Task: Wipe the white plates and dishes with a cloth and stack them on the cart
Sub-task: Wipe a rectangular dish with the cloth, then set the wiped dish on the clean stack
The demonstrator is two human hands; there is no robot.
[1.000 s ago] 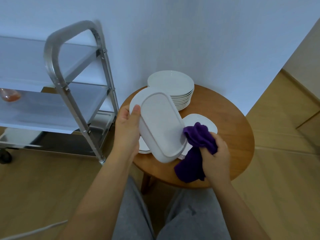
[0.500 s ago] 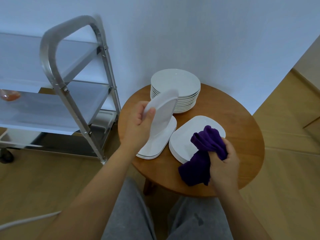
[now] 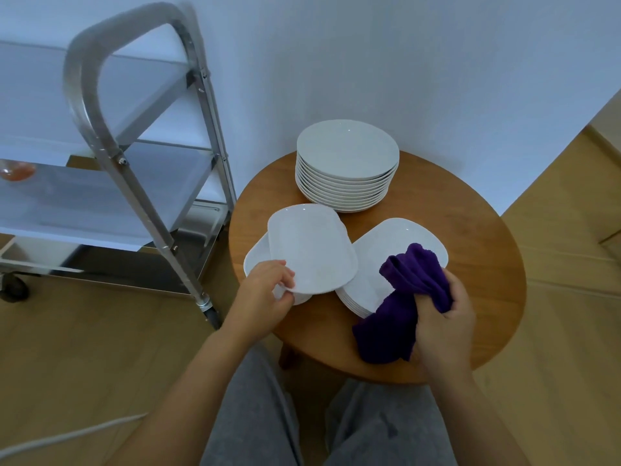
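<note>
My left hand [image 3: 267,290] pinches the near rim of a white oblong dish [image 3: 311,252], held face up and nearly flat over a low pile of white plates [image 3: 255,260] at the table's left edge. My right hand [image 3: 443,317] grips a bunched purple cloth [image 3: 400,307] that hangs over a stack of white squarish plates [image 3: 386,253]. A tall stack of round white plates [image 3: 347,166] stands at the back of the round wooden table [image 3: 470,237]. The metal cart [image 3: 111,136] is to the left, its shelves white.
A small orange-tinted bowl [image 3: 17,170] sits on the cart's middle shelf at far left. The cart's caster [image 3: 212,316] is close to the table. A pale cable [image 3: 67,438] runs over the wood floor at lower left. My grey-trousered legs are below.
The oblong dish was bottom up against the cloth, then on edge; now my left hand holds it face up and low. The right hand with the cloth has drawn away to the right.
</note>
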